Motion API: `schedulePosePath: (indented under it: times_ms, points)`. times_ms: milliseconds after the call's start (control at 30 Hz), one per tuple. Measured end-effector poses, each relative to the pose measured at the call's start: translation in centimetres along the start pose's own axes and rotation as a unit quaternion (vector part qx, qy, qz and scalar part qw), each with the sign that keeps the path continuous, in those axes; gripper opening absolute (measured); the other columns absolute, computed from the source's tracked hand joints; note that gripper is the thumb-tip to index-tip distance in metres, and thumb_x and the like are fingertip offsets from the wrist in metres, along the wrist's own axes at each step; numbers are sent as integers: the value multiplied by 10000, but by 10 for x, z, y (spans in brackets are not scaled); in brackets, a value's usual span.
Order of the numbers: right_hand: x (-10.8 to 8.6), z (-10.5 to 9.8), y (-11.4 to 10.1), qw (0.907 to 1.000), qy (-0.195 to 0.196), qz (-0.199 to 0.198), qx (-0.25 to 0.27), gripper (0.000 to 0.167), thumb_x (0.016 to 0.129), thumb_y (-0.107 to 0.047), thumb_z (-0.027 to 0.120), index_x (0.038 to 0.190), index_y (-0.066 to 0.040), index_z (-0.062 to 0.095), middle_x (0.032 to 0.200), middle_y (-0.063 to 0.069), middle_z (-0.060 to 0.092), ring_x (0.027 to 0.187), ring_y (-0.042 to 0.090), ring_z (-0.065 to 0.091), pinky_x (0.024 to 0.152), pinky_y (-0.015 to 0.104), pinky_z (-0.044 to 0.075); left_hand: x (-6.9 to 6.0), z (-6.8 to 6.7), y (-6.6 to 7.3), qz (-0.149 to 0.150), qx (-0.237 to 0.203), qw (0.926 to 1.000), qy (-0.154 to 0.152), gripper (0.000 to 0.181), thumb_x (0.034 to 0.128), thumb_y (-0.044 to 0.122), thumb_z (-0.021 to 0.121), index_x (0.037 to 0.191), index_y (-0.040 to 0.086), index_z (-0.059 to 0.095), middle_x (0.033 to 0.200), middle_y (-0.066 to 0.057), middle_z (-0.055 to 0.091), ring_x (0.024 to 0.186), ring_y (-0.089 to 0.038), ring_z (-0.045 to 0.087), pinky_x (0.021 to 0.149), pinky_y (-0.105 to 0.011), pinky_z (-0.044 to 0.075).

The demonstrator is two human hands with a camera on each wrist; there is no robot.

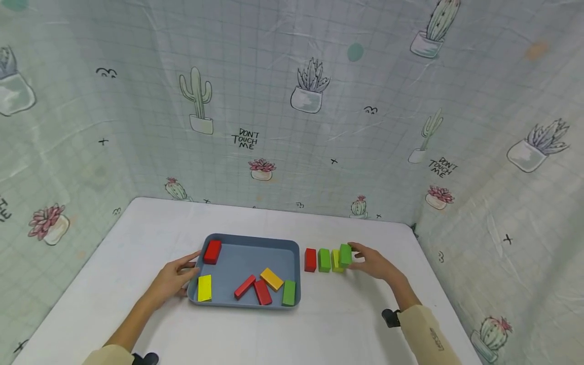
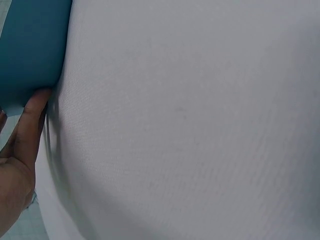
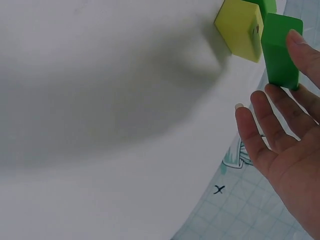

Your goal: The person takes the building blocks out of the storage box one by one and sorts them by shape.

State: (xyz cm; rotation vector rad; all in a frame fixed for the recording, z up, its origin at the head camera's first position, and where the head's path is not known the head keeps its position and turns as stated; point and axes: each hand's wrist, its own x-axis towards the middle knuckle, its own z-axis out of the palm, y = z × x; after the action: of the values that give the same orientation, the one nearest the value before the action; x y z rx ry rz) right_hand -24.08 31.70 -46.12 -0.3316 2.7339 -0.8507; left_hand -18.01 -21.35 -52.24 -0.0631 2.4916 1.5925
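My right hand (image 1: 371, 262) pinches a green block (image 3: 281, 50) between thumb and fingers, just right of a yellow block (image 3: 240, 31). In the head view the held block partly covers that yellow block. Left of it in the row stand another green block (image 1: 324, 260) and a red block (image 1: 310, 260). My left hand (image 1: 170, 281) holds the left side of a blue-grey tray (image 1: 246, 306). In the left wrist view a fingertip touches the tray's lower edge (image 2: 37, 82); the other fingers are partly hidden.
Inside the tray lie a red block (image 1: 212, 252) at the back left, a yellow block (image 1: 205, 288) at the front left, and two red blocks, an orange block (image 1: 271, 279) and a green block (image 1: 289, 293) toward the front right. Patterned cloth (image 1: 274, 101) hangs behind the white table (image 1: 255, 334).
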Motion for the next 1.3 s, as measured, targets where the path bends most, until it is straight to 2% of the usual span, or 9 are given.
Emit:
schedulePosePath:
  times_ms: [367, 667, 900, 1100, 1300]
  points:
    - [-4, 3, 7, 9999, -9, 105, 34, 667, 855, -202, 698, 1414, -17, 382, 1339, 194, 478, 1167, 372, 486, 909, 512, 432, 1, 2, 0, -79, -72, 9999, 26, 558, 929, 223, 603, 1446, 173, 400, 1311, -277, 448, 1025, -347, 532, 623, -354, 558]
    - [-6, 3, 15, 9996, -10, 244, 156, 667, 865, -201, 688, 1425, -26, 370, 1364, 203, 453, 1173, 377, 481, 906, 521, 432, -4, 0, 3, -48, 90, 9999, 72, 554, 929, 207, 598, 1445, 158, 401, 1298, -283, 459, 1002, -349, 539, 603, -341, 555]
    - [-6, -3, 22, 9990, -74, 439, 14, 668, 858, -184, 693, 1413, 2, 372, 1362, 226, 446, 1160, 394, 488, 893, 517, 440, -2, 2, 6, -43, 28, 9999, 95, 549, 931, 190, 593, 1444, 156, 401, 1305, -290, 454, 1041, -375, 531, 608, -348, 557]
    - [-6, 4, 33, 9972, -290, 681, -107, 676, 832, -161, 719, 1395, 16, 389, 1338, 235, 462, 1141, 393, 502, 888, 507, 447, -1, 3, 5, -37, 40, 9999, 96, 548, 932, 195, 595, 1444, 163, 403, 1306, -287, 450, 1034, -367, 529, 605, -343, 555]
    - [-4, 9, 36, 9972, -291, 661, -195, 675, 838, -134, 711, 1403, 19, 375, 1320, 227, 480, 1128, 381, 508, 886, 509, 446, 1, 3, 2, -18, 32, 10000, 91, 553, 930, 206, 602, 1445, 176, 403, 1312, -279, 451, 1017, -348, 537, 607, -339, 555]
